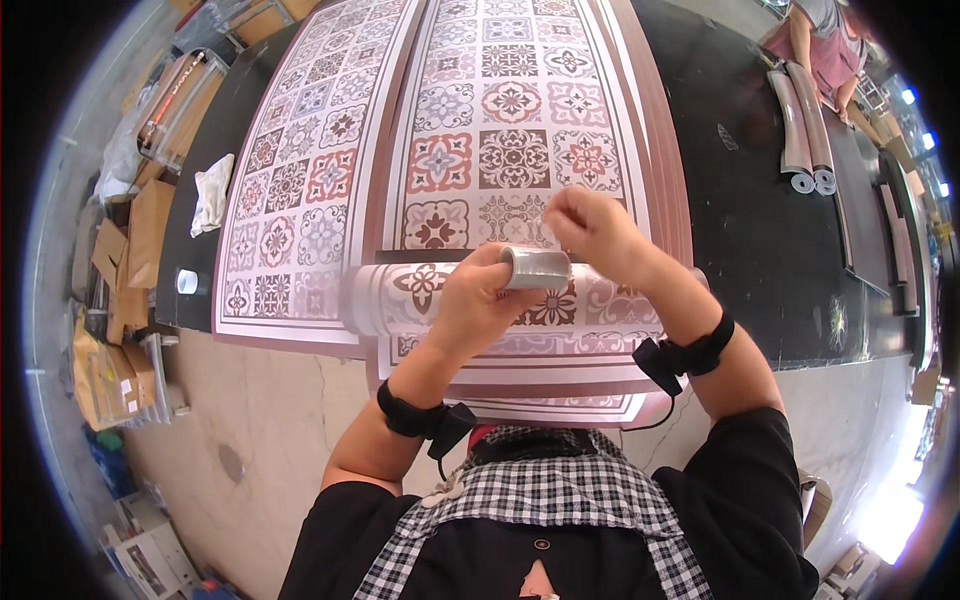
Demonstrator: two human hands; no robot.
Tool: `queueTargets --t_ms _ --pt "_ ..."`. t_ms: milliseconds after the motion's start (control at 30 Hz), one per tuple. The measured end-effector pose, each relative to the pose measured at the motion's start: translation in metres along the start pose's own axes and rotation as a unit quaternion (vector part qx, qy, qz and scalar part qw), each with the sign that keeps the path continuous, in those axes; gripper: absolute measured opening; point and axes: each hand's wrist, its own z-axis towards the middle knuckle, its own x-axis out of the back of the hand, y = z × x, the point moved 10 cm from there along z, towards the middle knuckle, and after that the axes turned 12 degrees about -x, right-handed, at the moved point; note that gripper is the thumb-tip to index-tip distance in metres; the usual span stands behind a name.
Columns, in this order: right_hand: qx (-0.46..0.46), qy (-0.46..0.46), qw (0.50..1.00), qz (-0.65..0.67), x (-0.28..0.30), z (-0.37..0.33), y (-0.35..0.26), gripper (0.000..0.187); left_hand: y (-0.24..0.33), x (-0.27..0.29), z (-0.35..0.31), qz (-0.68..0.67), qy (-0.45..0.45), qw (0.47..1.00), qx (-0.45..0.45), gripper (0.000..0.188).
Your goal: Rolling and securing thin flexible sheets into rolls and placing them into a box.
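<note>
My left hand (472, 305) is wrapped round a roll of clear tape (541, 268), held just above a rolled-up patterned mat (400, 297). Just up and to the right of the tape is my right hand (597, 230), its fingers curled closed. Whether a strip of tape lies in those fingers I cannot make out. The rolled mat lies crosswise at the near side of the table, over layers of similar sheets. Beyond it a tile-patterned mat (513, 100) stretches away flat, and another patterned mat (300, 180) lies flat to its left.
The black table (745, 240) carries a white cloth (211, 196) and a small white roll (187, 281) at left. Two rolled mats (797, 130) lie at the right, near another person (825, 45). Cardboard boxes (128, 265) stand along the left side.
</note>
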Motion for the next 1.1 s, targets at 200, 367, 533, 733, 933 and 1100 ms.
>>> queueTargets --t_ms 200,367,533,733,933,1100 --pt "-0.277 -0.233 0.932 -0.015 -0.048 0.036 0.112 0.031 0.008 -0.056 -0.061 -0.39 -0.128 0.88 0.239 0.032" --pt "-0.123 -0.394 0.889 -0.199 -0.098 -0.006 0.106 0.035 -0.002 -0.065 -0.082 -0.364 -0.069 0.875 0.312 0.03" --pt "-0.216 -0.19 0.954 -0.081 -0.018 -0.042 0.076 0.057 -0.036 -0.046 -0.015 -0.327 0.016 0.886 0.328 0.034" --pt "0.02 0.121 0.905 -0.408 0.001 -0.085 0.031 0.105 -0.02 -0.059 -0.025 -0.294 -0.041 0.897 0.327 0.039" --pt "-0.098 -0.11 0.947 -0.285 0.03 0.011 0.065 0.103 -0.064 -0.082 -0.073 -0.378 0.09 0.835 0.389 0.046" --pt "-0.166 -0.015 0.951 -0.259 0.072 0.062 0.075 0.1 -0.09 -0.065 -0.012 -0.349 0.128 0.866 0.334 0.037"
